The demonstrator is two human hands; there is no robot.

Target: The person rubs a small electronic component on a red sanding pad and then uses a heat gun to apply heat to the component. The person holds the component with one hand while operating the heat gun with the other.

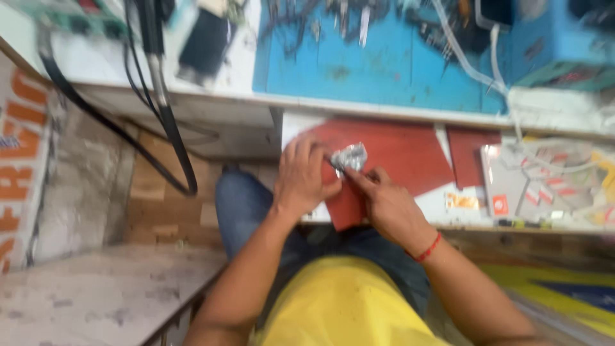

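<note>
just below your hands, your yellow shirt (pixel 343 307) and blue jeans (pixel 246 205) fill the near view. your left hand (pixel 301 179) is curled, fingertips pinching the near edge of a small crumpled silver foil packet (pixel 349 156); your right hand (pixel 384 202), red thread (pixel 428 248) at the wrist, pinches it from the other side, with thumb and forefinger closed. keep both grips close to the edge you're working, and pull gently so the foil doesn't rip unevenly. the packet looks shiny, wrinkled and blurred. it sits between your fingertips, above a dark red sheet (pixel 397 160). beyond your hands runs a blue bench top (pixel 384 70), with black cables (pixel 166 115) off to your left.
</note>
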